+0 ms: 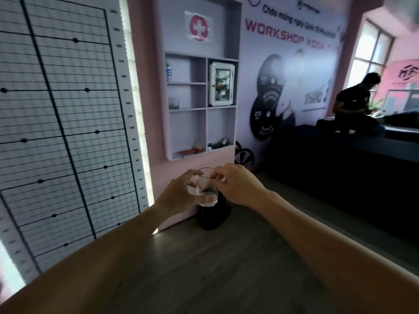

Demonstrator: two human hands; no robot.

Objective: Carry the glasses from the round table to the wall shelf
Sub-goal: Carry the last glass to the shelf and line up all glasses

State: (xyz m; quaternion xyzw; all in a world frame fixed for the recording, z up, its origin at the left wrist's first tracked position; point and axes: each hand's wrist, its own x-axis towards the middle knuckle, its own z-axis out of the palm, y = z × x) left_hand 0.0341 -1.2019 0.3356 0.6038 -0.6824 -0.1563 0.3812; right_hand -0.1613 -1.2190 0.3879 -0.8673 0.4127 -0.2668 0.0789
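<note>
Fingers on glass, shelf ahead

A large white chart ruled with black lines and dots covers the wall on the left. A sign with a red circle and white cross hangs high on the lilac wall. To the right spreads a banner reading "WORKSHOP YOGA", printed with weight plates. A dark object stands on the grey floor against the wall. Farther right, a person in dark clothes sits near a bright window.
</note>
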